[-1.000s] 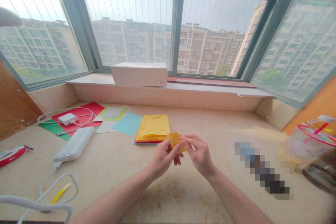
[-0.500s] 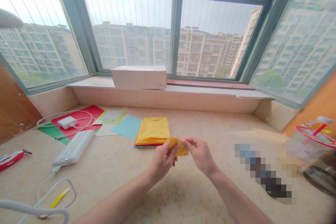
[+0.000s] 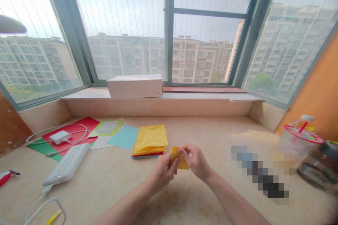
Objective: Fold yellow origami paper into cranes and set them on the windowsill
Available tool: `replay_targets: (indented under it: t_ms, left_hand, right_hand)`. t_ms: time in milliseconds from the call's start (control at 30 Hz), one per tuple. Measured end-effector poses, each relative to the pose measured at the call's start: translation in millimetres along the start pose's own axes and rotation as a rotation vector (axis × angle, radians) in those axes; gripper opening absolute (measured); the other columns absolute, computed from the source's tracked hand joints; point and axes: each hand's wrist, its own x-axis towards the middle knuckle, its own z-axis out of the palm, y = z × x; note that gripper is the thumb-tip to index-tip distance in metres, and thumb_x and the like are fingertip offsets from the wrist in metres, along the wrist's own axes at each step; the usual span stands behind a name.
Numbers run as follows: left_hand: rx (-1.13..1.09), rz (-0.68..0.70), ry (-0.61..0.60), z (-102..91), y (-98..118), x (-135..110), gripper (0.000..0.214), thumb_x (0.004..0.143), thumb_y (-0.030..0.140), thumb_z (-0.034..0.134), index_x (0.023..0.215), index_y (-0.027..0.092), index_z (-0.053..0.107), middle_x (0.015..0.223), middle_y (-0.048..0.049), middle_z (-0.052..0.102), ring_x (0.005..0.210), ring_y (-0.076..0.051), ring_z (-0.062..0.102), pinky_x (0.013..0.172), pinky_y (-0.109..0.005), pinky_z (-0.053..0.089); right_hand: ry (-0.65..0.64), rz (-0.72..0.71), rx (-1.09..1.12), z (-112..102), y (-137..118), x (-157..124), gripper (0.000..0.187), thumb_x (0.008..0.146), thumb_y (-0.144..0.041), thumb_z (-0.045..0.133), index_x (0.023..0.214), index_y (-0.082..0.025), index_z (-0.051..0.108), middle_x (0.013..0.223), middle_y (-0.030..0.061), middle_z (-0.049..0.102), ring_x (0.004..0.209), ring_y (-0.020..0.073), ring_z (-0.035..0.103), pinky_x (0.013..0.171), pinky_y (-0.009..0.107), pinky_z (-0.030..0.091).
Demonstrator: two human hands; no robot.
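Just below centre frame, left hand (image 3: 161,169) and right hand (image 3: 197,160) fingers pinch the small yellow paper (image 3: 183,164), seemingly mid-fold; the next move calls for aligned edges.

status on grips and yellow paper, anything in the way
Left grip holding yellow paper. Right grip at its upper edge. Stack just beyond left grip, not between the two.

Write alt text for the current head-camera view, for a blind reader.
A person's left hand and right hand hold a small yellow paper over a pale counter, near a stack of mostly yellow paper. A white box stands on the windowsill.
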Motion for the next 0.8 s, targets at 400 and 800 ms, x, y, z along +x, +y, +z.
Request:
replay_targets:
  t_ms: [400, 800]
  left_hand:
    - [-0.181, -0.079, 0.075, -0.3, 2, 7, 0.042, 0.087, 0.056, 0.054, 0.075, 0.015, 0.054, 0.051, 0.0029, 0.053, 0.036, -0.006, 0.044, 0.035, -0.015, 0.031]
    - [-0.259, -0.066, 0.089, -4.8, 0, 10, 0.043, 0.085, 0.055, 0.058, 0.08, 0.012, 0.058, 0.058, -0.0014, 0.061, 0.038, -0.008, 0.051, 0.035, -0.017, 0.035]
  right_hand:
    - [0.193, -0.028, 0.006, 26, 16, -1, 0.044, 0.094, -0.055, 0.042, 0.083, -0.016, 0.06, 0.066, 0.004, 0.066, 0.054, 0.0142, 0.059, 0.047, 0.022, 0.042]
    - [-0.016, 0.079, 0.337, 23, 14, 4, 0.047, 0.084, -0.064, 0.054, 0.076, -0.019, 0.047, 0.06, -0.0023, 0.056, 0.047, 0.0107, 0.051, 0.043, 0.022, 0.041]
